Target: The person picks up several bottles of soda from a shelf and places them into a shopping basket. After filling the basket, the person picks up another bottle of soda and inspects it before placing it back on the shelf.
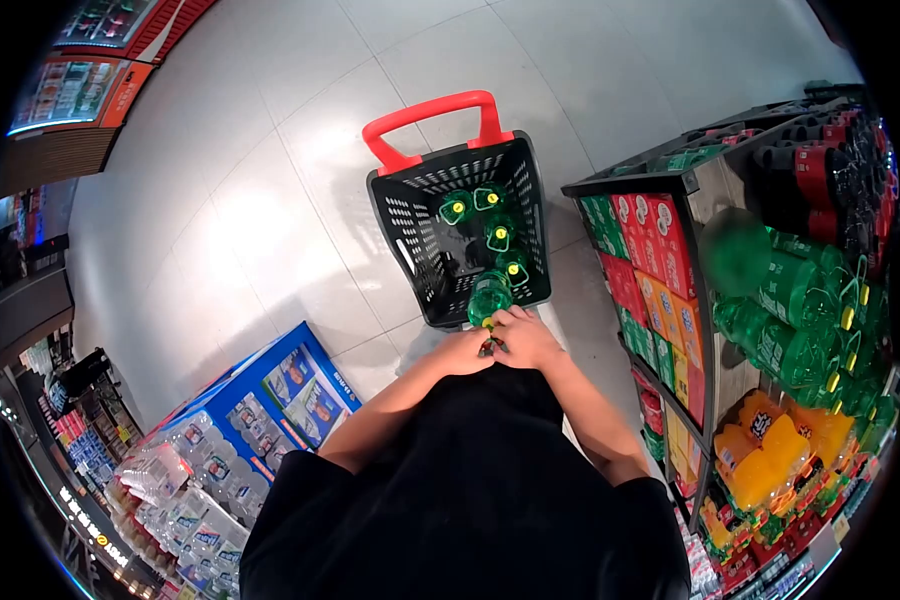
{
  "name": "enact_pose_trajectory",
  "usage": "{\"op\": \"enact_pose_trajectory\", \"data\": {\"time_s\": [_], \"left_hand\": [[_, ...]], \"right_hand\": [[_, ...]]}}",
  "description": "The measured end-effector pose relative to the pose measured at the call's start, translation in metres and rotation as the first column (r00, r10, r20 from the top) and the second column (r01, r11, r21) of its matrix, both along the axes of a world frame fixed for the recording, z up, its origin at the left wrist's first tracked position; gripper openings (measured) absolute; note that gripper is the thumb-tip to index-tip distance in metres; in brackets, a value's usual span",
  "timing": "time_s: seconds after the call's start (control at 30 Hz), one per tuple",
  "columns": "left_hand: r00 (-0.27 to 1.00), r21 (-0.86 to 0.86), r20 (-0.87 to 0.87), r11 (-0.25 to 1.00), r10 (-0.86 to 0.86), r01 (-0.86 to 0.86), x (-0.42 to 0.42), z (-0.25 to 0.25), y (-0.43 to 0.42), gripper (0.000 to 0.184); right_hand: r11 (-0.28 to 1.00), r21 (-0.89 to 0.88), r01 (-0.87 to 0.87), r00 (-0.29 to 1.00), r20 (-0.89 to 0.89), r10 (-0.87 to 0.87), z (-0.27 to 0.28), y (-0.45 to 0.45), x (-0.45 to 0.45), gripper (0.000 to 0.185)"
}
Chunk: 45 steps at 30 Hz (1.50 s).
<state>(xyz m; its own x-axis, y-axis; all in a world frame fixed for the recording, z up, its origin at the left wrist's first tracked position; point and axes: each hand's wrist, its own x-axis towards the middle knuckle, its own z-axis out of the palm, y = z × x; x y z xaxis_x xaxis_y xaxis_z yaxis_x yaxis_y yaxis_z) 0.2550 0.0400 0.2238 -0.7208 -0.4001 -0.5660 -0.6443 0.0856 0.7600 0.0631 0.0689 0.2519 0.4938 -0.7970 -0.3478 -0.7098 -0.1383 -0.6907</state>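
Both hands are together in front of my body, just beyond the near rim of the shopping basket. My left hand [463, 350] and my right hand [525, 338] are closed at the yellow-capped end of a large green soda bottle [488, 292]. The bottle's body points away from me over the near end of the black basket [395, 232]. Inside the basket stand several more green bottles [500, 236] with yellow caps and carrying loops, mostly along the right side. My fingers partly hide the cap and neck of the held bottle.
A red handle [430, 105] rises at the basket's far end. On the right, a shelf [705, 330] holds stacked green bottles [800, 320], orange bottles [770, 450] and dark bottles. A blue display [300, 390] with packs of clear bottles [190, 490] stands at the lower left. Pale floor tiles [300, 150] surround the basket.
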Motion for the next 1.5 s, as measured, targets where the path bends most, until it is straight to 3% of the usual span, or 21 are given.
{"op": "enact_pose_trajectory", "data": {"time_s": [0.13,0.23,0.3,0.33,0.43,0.5,0.57,0.63,0.7,0.8,0.9,0.93,1.07,1.2,1.27,1.37,1.4,1.5], "left_hand": [[0.996,0.065,0.054,0.995,-0.078,0.074,0.014,-0.041,-0.014,0.037],[0.995,0.14,0.074,0.988,-0.069,0.059,0.024,-0.103,-0.012,0.04],[0.987,0.169,0.126,0.983,-0.095,0.073,0.029,-0.14,-0.012,0.041],[0.953,0.166,0.256,0.979,-0.16,0.12,0.025,-0.147,-0.02,0.044],[0.886,0.206,0.455,0.979,-0.09,-0.006,0.017,-0.167,-0.042,0.047],[0.936,0.122,0.346,0.992,-0.06,0.019,0.025,-0.198,-0.049,0.047],[0.96,0.062,0.275,0.997,-0.052,0.036,0.029,-0.222,-0.06,0.034],[0.942,0.113,0.316,0.99,-0.114,0.082,0.026,-0.236,-0.075,0.033],[0.935,0.066,0.347,0.997,-0.069,0.049,0.021,-0.245,-0.08,0.035],[0.956,0.033,0.29,0.998,0.04,-0.052,0.018,-0.267,-0.081,0.036],[0.937,0.046,0.35,0.998,0.025,-0.044,0.008,-0.287,-0.095,0.048],[0.951,0.034,0.309,0.999,0.028,-0.04,0.01,-0.308,-0.094,0.047],[0.916,0.041,0.401,0.999,-0.003,-0.014,-0.007,-0.308,-0.122,0.042],[0.929,0.105,0.368,0.995,-0.039,0.0,-0.011,-0.325,-0.127,0.04],[0.954,0.157,0.301,0.986,-0.001,-0.048,-0.009,-0.327,-0.125,0.038],[0.963,0.101,0.248,0.986,0.107,-0.136,-0.001,-0.314,-0.12,0.038],[0.968,0.059,0.148,0.975,0.203,-0.213,0.004,-0.305,-0.117,0.039],[0.938,0.103,0.223,0.951,0.265,-0.293,0.026,-0.301,-0.093,0.037]], "right_hand": [[0.984,0.158,0.077,0.991,-0.116,-0.059,-0.039,-0.011,0.019,0.03],[0.945,0.326,0.032,0.975,-0.216,0.042,-0.077,-0.022,0.03,0.028],[0.897,0.441,-0.01,0.962,-0.241,0.129,-0.118,-0.026,0.042,0.037],[0.895,0.444,0.037,0.956,-0.278,0.098,-0.138,-0.027,0.05,0.036],[0.848,0.518,0.113,0.936,-0.343,0.085,-0.183,-0.045,0.067,0.037],[0.807,0.571,0.15,0.924,-0.372,0.092,-0.207,-0.061,0.069,0.041],[0.768,0.614,0.183,0.917,-0.388,0.092,-0.224,-0.069,0.07,0.048],[0.711,0.671,0.21,0.921,-0.379,0.086,-0.238,-0.076,0.069,0.051],[0.682,0.703,0.201,0.919,-0.376,0.117,-0.252,-0.088,0.066,0.051],[0.713,0.67,0.206,0.916,-0.388,0.101,-0.261,-0.103,0.061,0.049],[0.737,0.627,0.253,0.909,-0.415,0.041,-0.281,-0.113,0.054,0.043],[0.773,0.587,0.241,0.908,-0.417,0.034,-0.288,-0.115,0.051,0.04],[0.825,0.501,0.262,0.892,-0.451,-0.009,-0.312,-0.123,0.048,0.04],[0.736,0.597,0.318,0.909,-0.413,-0.058,-0.318,-0.126,0.043,0.046],[0.751,0.567,0.338,0.917,-0.378,-0.128,-0.33,-0.113,0.044,0.047],[0.714,0.546,0.439,0.895,-0.331,-0.297,-0.319,-0.095,0.039,0.048],[0.7,0.535,0.473,0.88,-0.326,-0.346,-0.308,-0.089,0.036,0.049],[0.705,0.457,0.542,0.84,-0.288,-0.459,-0.285,-0.05,0.027,0.044]]}}
